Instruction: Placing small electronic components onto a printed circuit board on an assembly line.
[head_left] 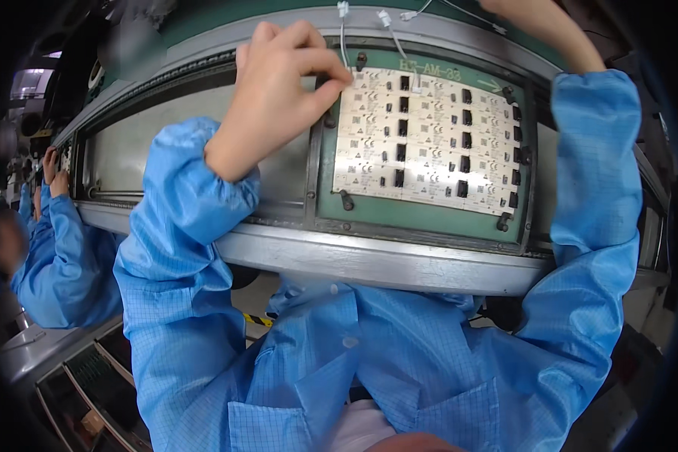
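Conveyor rail (369, 260) carried green fixture (328, 173) with white circuit panel (429, 139); left hand (279, 94) pinched white wire (343, 41) at panel's corner, seating step. Right hand (542, 26) grip unclear. Next probably needs precise connector alignment.

I am seeing a white wire (343, 38) with a small white connector at its top hanging down to the upper left corner of a pale circuit panel (429, 139). The panel, studded with black components, is lying in a green carrier frame (422, 218).
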The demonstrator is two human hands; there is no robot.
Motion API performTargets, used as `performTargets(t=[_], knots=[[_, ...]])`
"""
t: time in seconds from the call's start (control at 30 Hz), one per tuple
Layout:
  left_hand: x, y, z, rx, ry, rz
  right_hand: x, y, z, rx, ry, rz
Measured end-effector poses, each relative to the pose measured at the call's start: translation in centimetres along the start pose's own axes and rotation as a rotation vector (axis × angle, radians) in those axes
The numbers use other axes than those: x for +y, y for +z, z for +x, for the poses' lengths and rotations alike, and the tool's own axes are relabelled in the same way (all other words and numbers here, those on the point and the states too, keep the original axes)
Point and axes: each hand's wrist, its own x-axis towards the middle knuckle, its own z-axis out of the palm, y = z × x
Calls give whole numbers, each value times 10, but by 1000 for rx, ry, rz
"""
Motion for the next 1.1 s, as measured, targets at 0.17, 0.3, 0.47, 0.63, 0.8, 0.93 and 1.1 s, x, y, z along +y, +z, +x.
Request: performTargets(t=[0.17, 0.3, 0.47, 0.63, 0.8, 0.93, 1.1], knots=[[8, -16, -1, -82, 97, 113, 31, 45, 28, 209, -281, 15], [11, -17, 16, -144, 109, 72, 30, 55, 21, 375, -306, -149], [-1, -8, 117, -105, 37, -23, 38, 56, 20, 311, -361, -211], [-20, 34, 158, -161, 324, 0, 48, 39, 5, 363, -417, 20], [-17, 44, 162, -142, 188, -56, 32, 6, -63, 294, -83, 791], [-12, 58, 175, -9, 453, 12, 108, -1, -115, 241, -6, 766], [-14, 52, 177, 17, 348, -114, 50, 20, -138, 563, -81, 778]])
